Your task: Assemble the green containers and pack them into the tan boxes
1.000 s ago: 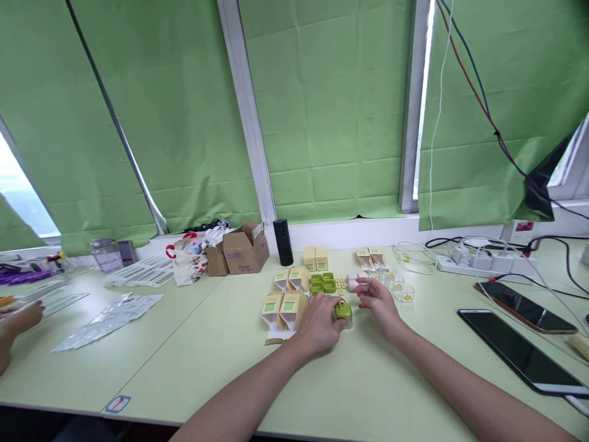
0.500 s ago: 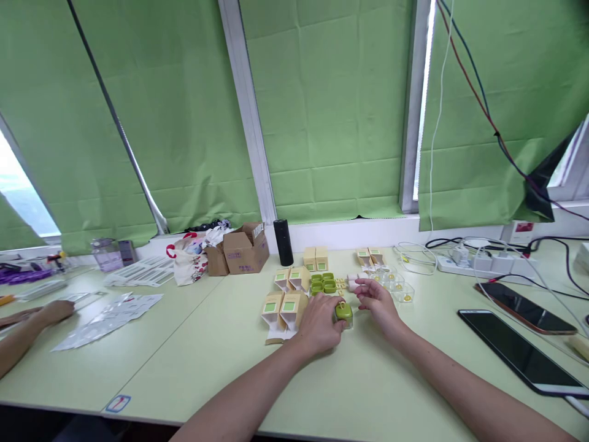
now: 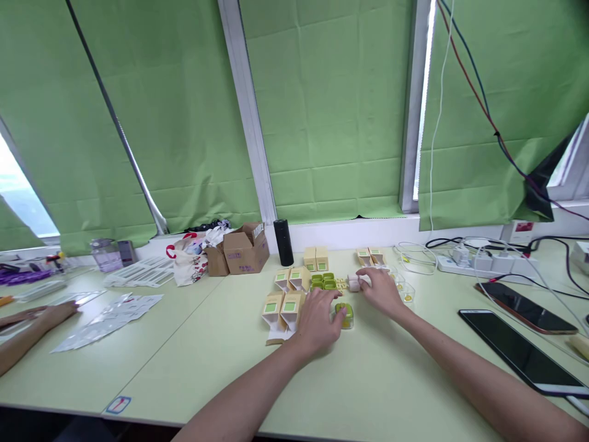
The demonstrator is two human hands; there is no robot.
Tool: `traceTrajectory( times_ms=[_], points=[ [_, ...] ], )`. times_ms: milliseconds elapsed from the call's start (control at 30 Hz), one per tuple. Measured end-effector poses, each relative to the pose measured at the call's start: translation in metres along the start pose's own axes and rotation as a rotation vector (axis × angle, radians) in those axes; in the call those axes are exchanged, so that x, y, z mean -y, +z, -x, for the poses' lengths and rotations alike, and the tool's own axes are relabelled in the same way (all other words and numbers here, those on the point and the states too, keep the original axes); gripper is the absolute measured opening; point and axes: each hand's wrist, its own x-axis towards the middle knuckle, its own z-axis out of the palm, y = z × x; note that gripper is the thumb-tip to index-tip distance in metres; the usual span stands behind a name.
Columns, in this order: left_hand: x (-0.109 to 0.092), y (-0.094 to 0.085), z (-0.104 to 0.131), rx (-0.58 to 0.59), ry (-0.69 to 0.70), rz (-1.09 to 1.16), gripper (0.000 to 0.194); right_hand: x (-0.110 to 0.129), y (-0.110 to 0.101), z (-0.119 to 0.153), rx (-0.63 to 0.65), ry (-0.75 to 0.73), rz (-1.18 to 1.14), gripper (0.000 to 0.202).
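Observation:
My left hand [image 3: 321, 319] rests on the table with its thumb and fingers round the left side of a small clear case with a green inside [image 3: 345, 314]. Farther right, my right hand [image 3: 380, 290] has its fingertips at the small pale pink rolls [image 3: 353, 283]. Green square trays [image 3: 323, 281] and small yellowish pieces [image 3: 341, 284] lie just beyond my left hand. Several clear cases with yellow centres [image 3: 407, 291] are partly hidden behind my right hand. Open cream boxes with green squares [image 3: 291, 305] stand left of my left hand.
Two phones [image 3: 522, 350] and a power strip [image 3: 488, 265] with cables are on the right. A black cylinder [image 3: 283, 242] and a cardboard box [image 3: 246, 248] stand at the back. Another person's hand [image 3: 57, 314] is at the far left by plastic sheets [image 3: 108, 320].
My right hand has moved from beside the green-filled case up to the pink rolls. My left hand's fingers have shifted slightly on the case. The other person's hand has moved a little.

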Motion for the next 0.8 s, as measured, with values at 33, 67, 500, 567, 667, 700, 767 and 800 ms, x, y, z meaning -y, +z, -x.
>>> traceTrajectory(
  times_ms=[33, 67, 500, 567, 667, 700, 767, 800],
  points=[
    [0.001, 0.0, -0.001, -0.015, 0.002, 0.004, 0.028, -0.003, -0.002, -0.01, 0.013, 0.0, 0.046, 0.033],
    [0.001, -0.001, -0.001, -0.029, 0.003, 0.011, 0.027, -0.006, -0.004, -0.019, 0.025, 0.003, 0.09, 0.034],
    [0.005, -0.003, -0.004, -0.101, 0.031, 0.032, 0.024, -0.016, 0.018, -0.087, 0.24, 0.109, 0.351, 0.035],
    [0.006, -0.003, -0.005, -0.11, 0.043, 0.043, 0.023, -0.014, 0.019, -0.089, 0.244, 0.106, 0.35, 0.035],
    [0.007, -0.002, -0.005, -0.126, 0.05, 0.046, 0.021, -0.011, 0.015, -0.09, 0.217, 0.085, 0.333, 0.037],
    [0.007, -0.002, -0.005, -0.126, 0.05, 0.038, 0.021, -0.01, 0.014, -0.089, 0.197, 0.078, 0.324, 0.038],
    [0.007, -0.001, -0.005, -0.124, 0.048, 0.022, 0.021, -0.005, 0.01, -0.086, 0.142, 0.064, 0.299, 0.042],
    [0.008, -0.001, -0.005, -0.124, 0.043, 0.019, 0.021, -0.001, 0.008, -0.084, 0.108, 0.054, 0.284, 0.044]
  ],
)
